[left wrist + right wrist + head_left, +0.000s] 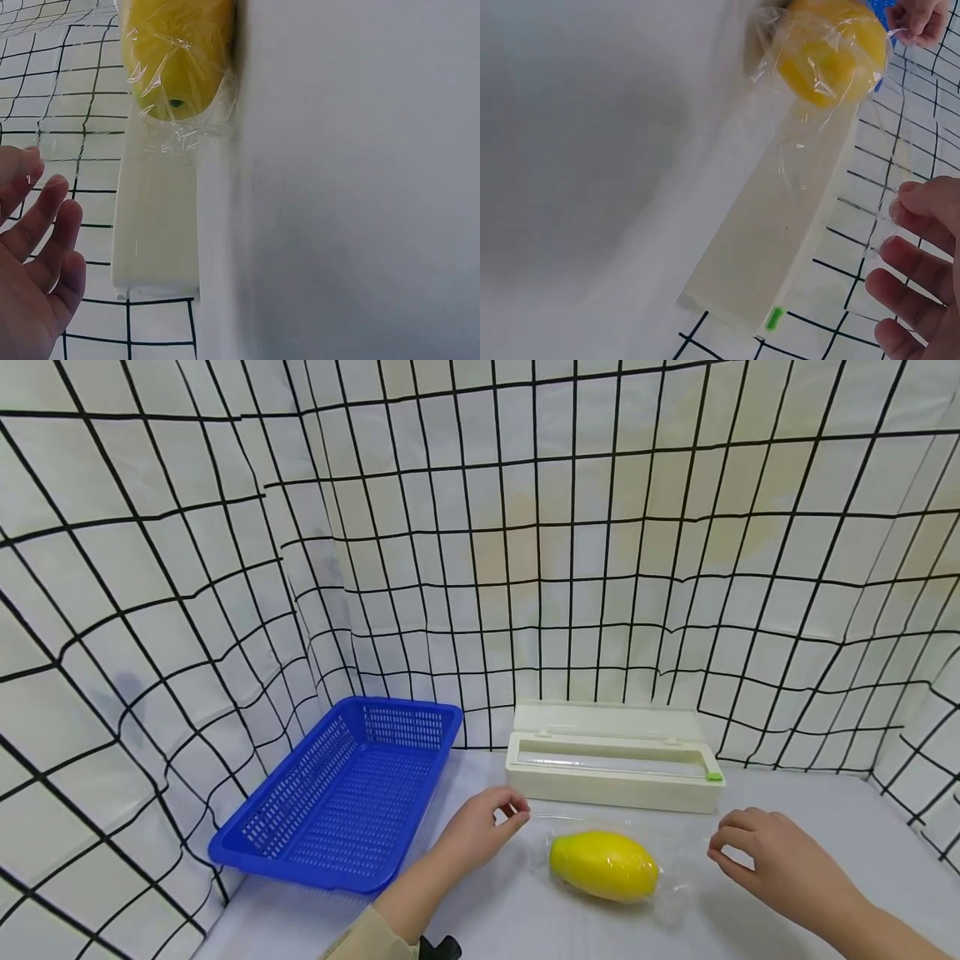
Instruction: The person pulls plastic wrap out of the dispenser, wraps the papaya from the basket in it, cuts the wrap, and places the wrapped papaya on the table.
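Squarely between the left hand (480,828) and right hand (772,860) lies the yellow fruit (604,865), lengthwise across the bench (810,802); each hand pinches cling film (678,881).

surface: white table (825,827), checked cloth backdrop behind it
left: blue basket (345,793), slanted
back middle: cream cling film dispenser (615,760), lid open, green tab at right end
front middle: yellow fruit (604,865) on a clear film sheet (675,893)
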The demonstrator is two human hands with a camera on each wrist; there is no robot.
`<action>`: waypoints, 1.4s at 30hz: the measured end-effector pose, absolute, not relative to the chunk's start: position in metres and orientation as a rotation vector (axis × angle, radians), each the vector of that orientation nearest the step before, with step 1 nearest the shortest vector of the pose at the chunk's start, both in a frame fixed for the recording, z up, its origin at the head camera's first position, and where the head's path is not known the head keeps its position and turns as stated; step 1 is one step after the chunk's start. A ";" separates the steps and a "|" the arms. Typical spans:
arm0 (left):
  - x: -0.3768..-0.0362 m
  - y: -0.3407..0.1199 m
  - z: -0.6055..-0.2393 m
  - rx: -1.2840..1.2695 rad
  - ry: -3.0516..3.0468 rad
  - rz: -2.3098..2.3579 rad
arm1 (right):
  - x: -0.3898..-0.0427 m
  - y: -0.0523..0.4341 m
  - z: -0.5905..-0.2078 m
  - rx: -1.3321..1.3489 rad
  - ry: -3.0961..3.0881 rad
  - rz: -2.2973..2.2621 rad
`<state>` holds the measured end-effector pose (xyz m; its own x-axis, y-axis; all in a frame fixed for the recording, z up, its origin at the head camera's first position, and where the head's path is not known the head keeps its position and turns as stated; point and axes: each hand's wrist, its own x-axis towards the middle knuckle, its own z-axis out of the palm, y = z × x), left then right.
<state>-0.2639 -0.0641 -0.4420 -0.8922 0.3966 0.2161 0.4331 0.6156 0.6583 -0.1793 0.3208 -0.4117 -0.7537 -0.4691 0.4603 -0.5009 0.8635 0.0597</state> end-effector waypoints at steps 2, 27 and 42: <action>-0.261 -0.066 -0.442 -0.741 -2.769 -1.150 | -0.174 0.319 -0.412 0.739 -2.543 0.104; -0.267 -0.078 -0.454 -1.034 -2.805 -0.753 | -0.171 0.324 -0.458 1.231 -2.521 0.168; -0.271 -0.066 -0.443 -0.830 -2.886 -0.874 | -0.165 0.319 -0.438 1.015 -2.636 0.111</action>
<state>-0.2709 -0.0658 -0.4430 -0.8592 0.4856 0.1613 0.4935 0.7030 0.5121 -0.1649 0.3188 -0.4379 -0.6991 -0.6412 0.3165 -0.6656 0.7453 0.0397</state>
